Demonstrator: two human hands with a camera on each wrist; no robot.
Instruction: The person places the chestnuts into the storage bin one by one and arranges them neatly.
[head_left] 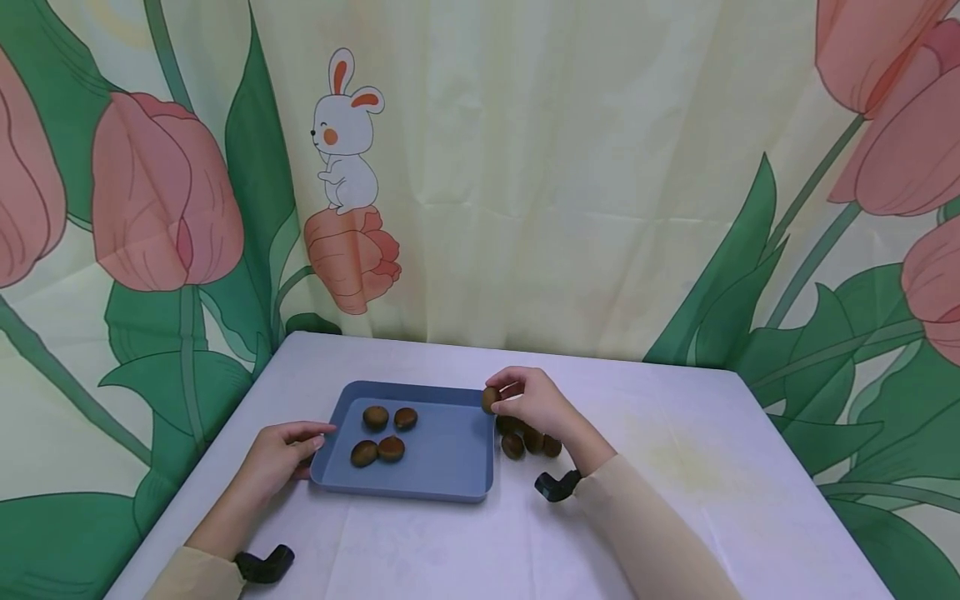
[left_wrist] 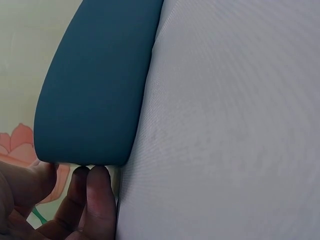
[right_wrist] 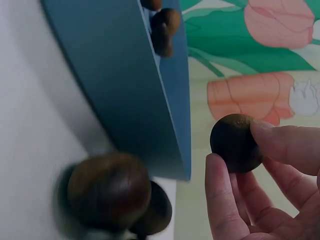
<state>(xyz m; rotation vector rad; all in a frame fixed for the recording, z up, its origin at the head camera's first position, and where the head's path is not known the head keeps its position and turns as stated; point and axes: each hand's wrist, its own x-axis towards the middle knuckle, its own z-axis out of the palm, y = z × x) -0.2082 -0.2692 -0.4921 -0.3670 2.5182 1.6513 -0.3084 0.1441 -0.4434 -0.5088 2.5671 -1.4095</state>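
My right hand (head_left: 534, 402) pinches a brown chestnut (head_left: 491, 399) between thumb and fingers, above the right rim of a blue tray (head_left: 442, 450). In the right wrist view this held chestnut (right_wrist: 236, 143) is dark and round, raised beside the tray's corner. Several chestnuts (head_left: 376, 417) lie in the left half of the tray. More chestnuts (head_left: 513, 446) sit in a group on the table just outside the right wall, partly hidden by the right hand. At the other end, my left hand (head_left: 279, 454) rests its fingertips (left_wrist: 100, 187) against the tray's left outer wall.
A white cloth covers the table (head_left: 637, 492). Behind it hangs a curtain (head_left: 540, 175) printed with tulips and a rabbit. Each wrist carries a black camera mount, one (head_left: 264, 565) on the left and one (head_left: 557, 486) on the right.
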